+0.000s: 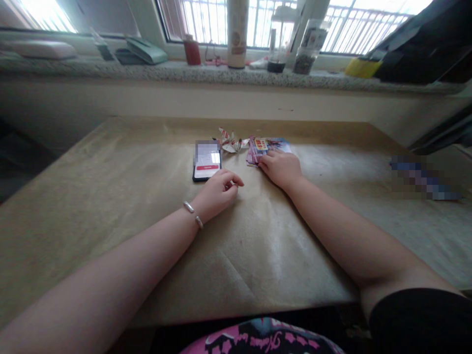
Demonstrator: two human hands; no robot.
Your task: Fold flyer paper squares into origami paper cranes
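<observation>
My left hand (217, 192) rests on the brown paper-covered table (110, 196) with its fingers curled loosely inward, holding nothing, just below a black phone (207, 161) with a lit screen. A silver bracelet (193, 214) sits on that wrist. My right hand (280, 168) lies palm down with its fingertips pressed on the near edge of a stack of colourful printed papers (266, 147). A small folded paper figure (232, 142) in red and white lies between the phone and the stack.
A stone window sill (184, 73) behind the table holds a red cup (192, 52), a tall cylinder (237, 33), jars, a green case and a yellow thing. A blurred blue object (424, 179) lies at the table's right side.
</observation>
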